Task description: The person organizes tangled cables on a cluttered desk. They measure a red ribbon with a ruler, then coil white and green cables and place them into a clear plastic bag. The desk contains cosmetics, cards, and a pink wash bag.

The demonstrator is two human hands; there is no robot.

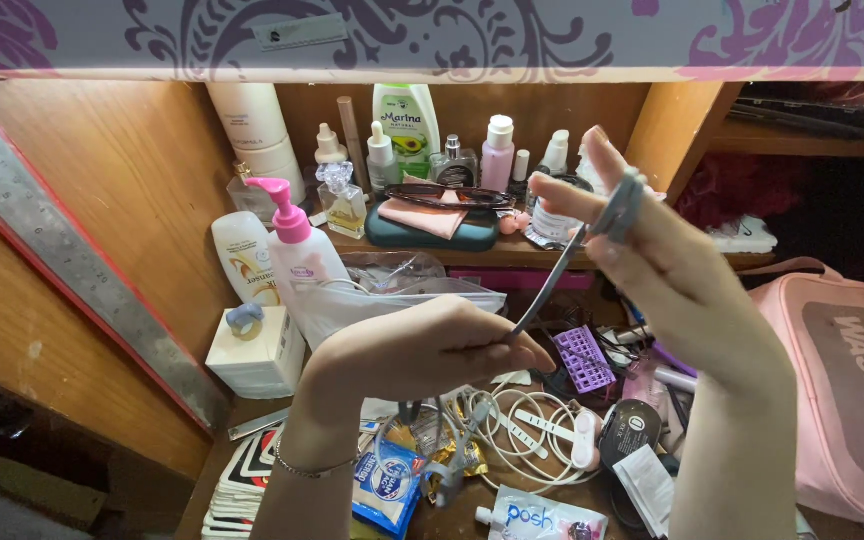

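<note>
Both hands raised over a cluttered bench. Left hand (422,350) pinched shut on the lower stretch of a grey cable (548,290); right hand (652,250) up higher to the right, fingers closed around the cable's coiled end (620,208), loops wrapped round the fingertips. Cable runs taut between the two hands, above the mess. Below: white cable bundle (522,430), purple grid piece (584,358), blue sachet (387,485). Pink pump bottle (297,245) to the left, glasses case (432,230) on the far shelf, pink wash bag (847,390) at right.
</note>
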